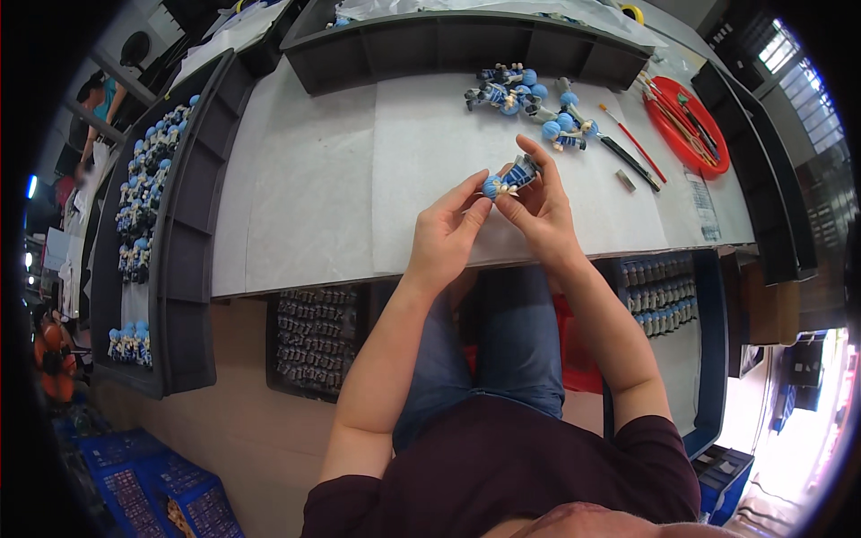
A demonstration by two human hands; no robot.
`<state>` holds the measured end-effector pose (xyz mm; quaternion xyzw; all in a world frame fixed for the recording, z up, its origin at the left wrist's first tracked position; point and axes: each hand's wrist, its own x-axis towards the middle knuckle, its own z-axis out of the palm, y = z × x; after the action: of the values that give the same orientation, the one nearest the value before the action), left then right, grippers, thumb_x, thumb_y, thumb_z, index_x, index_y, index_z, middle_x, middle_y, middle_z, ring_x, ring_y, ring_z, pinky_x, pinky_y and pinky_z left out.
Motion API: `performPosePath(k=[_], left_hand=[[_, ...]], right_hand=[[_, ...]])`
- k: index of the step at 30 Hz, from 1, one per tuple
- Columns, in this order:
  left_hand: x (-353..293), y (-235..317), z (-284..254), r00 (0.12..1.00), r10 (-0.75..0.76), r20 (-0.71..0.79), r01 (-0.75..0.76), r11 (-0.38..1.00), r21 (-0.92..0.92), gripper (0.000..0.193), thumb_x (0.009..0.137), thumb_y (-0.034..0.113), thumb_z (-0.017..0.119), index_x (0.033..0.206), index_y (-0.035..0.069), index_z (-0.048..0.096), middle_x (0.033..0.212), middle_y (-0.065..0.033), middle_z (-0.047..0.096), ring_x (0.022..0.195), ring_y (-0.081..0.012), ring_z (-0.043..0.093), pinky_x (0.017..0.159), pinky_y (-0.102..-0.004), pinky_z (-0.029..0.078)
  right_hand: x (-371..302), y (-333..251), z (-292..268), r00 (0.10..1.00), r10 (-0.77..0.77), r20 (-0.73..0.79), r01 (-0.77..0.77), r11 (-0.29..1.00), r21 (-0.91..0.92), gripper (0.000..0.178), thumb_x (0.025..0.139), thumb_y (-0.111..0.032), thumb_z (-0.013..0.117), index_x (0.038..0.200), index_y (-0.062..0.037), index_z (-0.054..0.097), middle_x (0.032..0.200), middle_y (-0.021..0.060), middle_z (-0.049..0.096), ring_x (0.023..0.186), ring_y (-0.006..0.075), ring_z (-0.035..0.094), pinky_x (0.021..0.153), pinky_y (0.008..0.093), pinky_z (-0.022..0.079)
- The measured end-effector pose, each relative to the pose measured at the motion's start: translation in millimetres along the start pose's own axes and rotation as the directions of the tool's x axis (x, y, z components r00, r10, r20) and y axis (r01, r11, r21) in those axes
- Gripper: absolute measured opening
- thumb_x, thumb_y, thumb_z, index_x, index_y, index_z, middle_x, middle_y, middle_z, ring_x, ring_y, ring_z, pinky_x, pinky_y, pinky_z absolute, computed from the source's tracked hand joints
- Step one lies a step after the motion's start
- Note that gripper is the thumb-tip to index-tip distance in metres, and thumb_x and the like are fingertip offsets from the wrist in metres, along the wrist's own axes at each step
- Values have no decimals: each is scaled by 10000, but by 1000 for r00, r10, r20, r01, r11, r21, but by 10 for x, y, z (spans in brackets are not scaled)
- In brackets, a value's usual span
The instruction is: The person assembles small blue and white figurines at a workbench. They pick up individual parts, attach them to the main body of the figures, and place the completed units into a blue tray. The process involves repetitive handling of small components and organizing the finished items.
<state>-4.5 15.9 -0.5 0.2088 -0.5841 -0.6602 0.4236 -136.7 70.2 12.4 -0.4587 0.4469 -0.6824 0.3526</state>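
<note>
Blue-headed, blue-and-white figurine (514, 177) is clamped between the fingers (463, 191) of left hand (441, 235) and right hand (551, 221).

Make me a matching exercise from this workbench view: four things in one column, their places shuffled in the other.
Things
1. Small figurine with a round blue head
2. Red oval dish
3. Slim red-handled brush
4. Long dark grey bin full of blue-headed figurines

Places
A. Lying between the dish and a slim black-handled tool
B. At the left side of the white-covered table
C. Held by the left hand and right hand
D. On the table's right part, with tools inside

Pairs: 1-C, 2-D, 3-A, 4-B
</note>
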Motion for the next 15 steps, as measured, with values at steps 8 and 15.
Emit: performPosePath(k=[8, 15], left_hand=[[21, 14, -51, 992, -57, -116, 42, 991, -127, 280, 917, 135, 539, 1149, -19, 567, 971, -73, 625, 861, -107, 583, 777, -251, 485], [57, -21, -79, 961, -49, -271, 7, 988, -156, 282, 932, 221, 522, 1106, 5, 575, 963, -69, 640, 844, -100, 574, 743, -239, 438]], right_hand=[[-84, 119, 47, 1000, 15, 25, -9, 973, -230, 372, 747, -55, 721, 1071, 14, 553, 970, 73, 584, 902, 125, 569, 783, 262, 481], [-97, 124, 8, 993, 25, 115, -1, 980, -200, 399, 763, -76, 711, 1122, 19, 566, 998, 109, 625, 904, 148, 600, 777, 276, 493]])
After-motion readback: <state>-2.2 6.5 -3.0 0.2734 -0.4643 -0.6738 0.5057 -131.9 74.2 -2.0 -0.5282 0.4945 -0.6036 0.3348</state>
